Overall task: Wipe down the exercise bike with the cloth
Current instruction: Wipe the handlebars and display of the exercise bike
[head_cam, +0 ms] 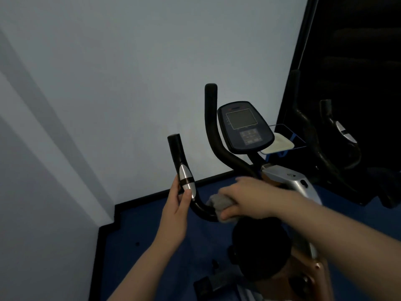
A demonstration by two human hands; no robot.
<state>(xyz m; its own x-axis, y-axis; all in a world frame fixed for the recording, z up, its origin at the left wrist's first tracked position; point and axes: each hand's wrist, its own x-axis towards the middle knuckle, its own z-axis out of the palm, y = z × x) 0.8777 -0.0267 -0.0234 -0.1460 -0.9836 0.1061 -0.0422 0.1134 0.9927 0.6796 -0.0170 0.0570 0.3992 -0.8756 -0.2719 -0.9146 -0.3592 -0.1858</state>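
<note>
Meanwhile, right hand (249, 198) presses cloth (219, 203) around horizontal handlebar (202, 210) bend.

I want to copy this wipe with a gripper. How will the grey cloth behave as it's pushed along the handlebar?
The cloth looks soft and floppy: it bunches under the right hand and wraps the handlebar. It probably slides easily on that glossy tube. The left hand gripping the bar suggests it may wobble.

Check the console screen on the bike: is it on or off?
Off, as far as visible: the console screen is uniformly dull grey, with no lit digits or glow. The dim picture could hide faint readouts.
</note>
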